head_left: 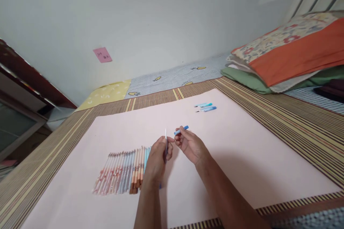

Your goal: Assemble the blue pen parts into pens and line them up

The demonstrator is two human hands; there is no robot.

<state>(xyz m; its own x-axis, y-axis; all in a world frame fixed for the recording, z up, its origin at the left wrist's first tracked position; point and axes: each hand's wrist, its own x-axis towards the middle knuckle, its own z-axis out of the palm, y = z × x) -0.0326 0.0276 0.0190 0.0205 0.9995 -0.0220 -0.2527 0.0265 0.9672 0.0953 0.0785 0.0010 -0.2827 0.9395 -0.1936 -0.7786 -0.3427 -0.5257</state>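
My left hand (158,159) is closed around a thin pen refill (166,136) that points upward. My right hand (190,144) pinches a small blue pen cap (181,130) just to the right of the refill's tip. Both hands hover over a large pale pink sheet (242,157). A row of several pens (122,171), pink, blue and orange, lies side by side on the sheet, partly hidden behind my left wrist. Two blue pen pieces (206,107) lie farther back on the sheet.
The sheet lies on a striped woven mat (303,121) over a bed. Folded bedding and an orange-patterned pillow (292,50) are stacked at the back right. A pink sticky note (102,54) hangs on the white wall. Dark wooden furniture (24,78) stands at left.
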